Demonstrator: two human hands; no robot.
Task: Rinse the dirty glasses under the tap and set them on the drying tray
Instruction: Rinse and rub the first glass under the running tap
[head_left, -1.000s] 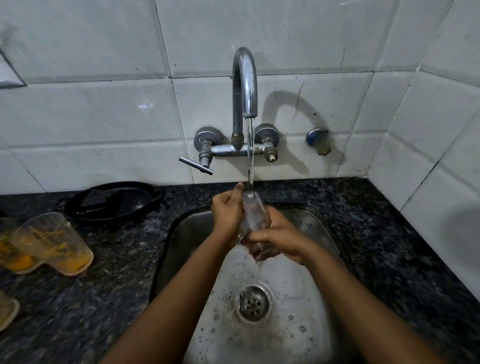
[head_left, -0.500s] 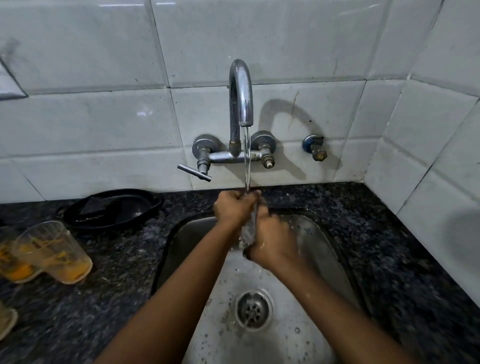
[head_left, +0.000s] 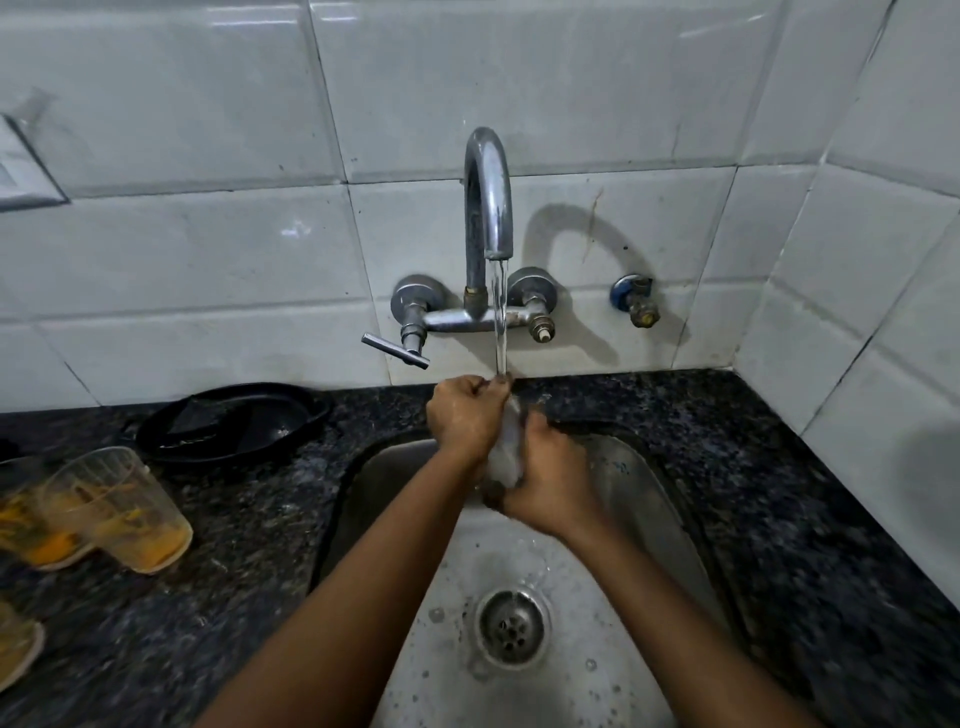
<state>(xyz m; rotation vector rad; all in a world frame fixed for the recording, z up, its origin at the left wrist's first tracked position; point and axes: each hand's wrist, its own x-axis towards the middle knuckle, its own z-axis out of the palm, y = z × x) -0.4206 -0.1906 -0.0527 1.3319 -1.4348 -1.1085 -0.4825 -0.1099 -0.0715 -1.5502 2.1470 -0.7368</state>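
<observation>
Glass (head_left: 506, 451), clear and wet, sat between your two hands over the steel sink (head_left: 654, 499), directly under the stream from the tap (head_left: 487, 192). Your left hand (head_left: 465, 418), at 10 o'clock of the glass, curled its fingers round the upper end; your right hand (head_left: 550, 486), at 4 o'clock, wrapped the lower end. Judged from its look, it would handle as light, rigid, breakable and slippery under running water; you would do best to hold it round the body with the whole hand, not by the rim. Count: one glass in hand; at least three dirty glasses (head_left: 117, 509), orange-stained, stood on the counter (head_left: 234, 571) toward 9 o'clock, one cut by the frame edge; one black tray (head_left: 234, 421) lay at 10 o'clock.
</observation>
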